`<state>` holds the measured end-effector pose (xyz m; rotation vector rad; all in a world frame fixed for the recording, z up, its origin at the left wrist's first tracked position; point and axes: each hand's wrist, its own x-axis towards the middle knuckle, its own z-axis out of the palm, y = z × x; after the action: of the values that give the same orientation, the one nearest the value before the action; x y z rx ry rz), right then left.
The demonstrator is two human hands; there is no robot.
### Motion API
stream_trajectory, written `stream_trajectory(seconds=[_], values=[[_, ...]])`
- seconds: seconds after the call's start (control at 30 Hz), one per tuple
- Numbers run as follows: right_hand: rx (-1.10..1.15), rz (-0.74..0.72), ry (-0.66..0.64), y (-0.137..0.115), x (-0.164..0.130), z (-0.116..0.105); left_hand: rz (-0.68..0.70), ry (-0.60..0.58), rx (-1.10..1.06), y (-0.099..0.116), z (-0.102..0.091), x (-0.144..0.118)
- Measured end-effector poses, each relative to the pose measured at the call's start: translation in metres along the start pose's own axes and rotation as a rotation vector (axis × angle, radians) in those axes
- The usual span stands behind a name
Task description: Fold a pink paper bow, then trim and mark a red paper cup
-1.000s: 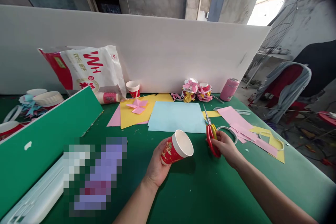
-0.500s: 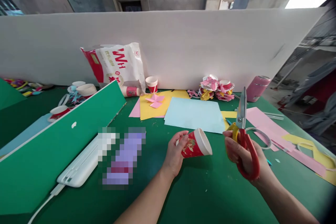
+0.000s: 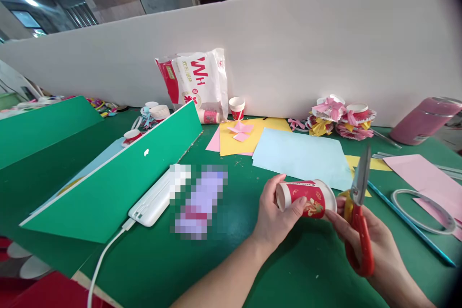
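Note:
My left hand (image 3: 276,209) wraps round a red and white paper cup (image 3: 313,203), which lies sideways with its rim toward the right. In my right hand (image 3: 375,240) is a pair of scissors (image 3: 361,185) with red and yellow handles, blades pointing up. The right fingertips touch the cup near its rim. Behind the cup lies a light blue paper sheet (image 3: 301,156) on the green table. A blue stick-like pencil or pen (image 3: 411,224) and a ring of clear tape (image 3: 399,197) rest to the right.
A green divider (image 3: 144,173) stands at left, with a white power bank (image 3: 155,202) and a blurred purple object (image 3: 202,202) beside it. Farther back are a cup bag (image 3: 197,77), a small cup (image 3: 237,108), paper-decorated cups (image 3: 357,120) and a pink can-shaped bottle (image 3: 424,120).
The cup has turned so its side faces me, rim to the right. My right hand with the scissors has come up to the cup's rim. The camera view has swung left.

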<state>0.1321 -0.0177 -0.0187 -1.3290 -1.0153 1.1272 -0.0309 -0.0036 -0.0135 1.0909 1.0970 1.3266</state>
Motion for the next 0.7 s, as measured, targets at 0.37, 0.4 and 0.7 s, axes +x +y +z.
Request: stream_trajectory(seconds=[0.37,0.4,0.7], values=[[-0.027,0.1,0.052,0.007,-0.006,0.002,-0.028,0.012,-0.129,0.008,0.004,-0.01],[-0.035,0.082,0.06,0.007,-0.007,0.003,-0.071,0.012,-0.197,0.008,0.005,-0.009],[-0.108,0.038,-0.121,0.007,-0.012,0.004,-0.25,-0.056,-0.617,0.004,0.01,-0.001]])
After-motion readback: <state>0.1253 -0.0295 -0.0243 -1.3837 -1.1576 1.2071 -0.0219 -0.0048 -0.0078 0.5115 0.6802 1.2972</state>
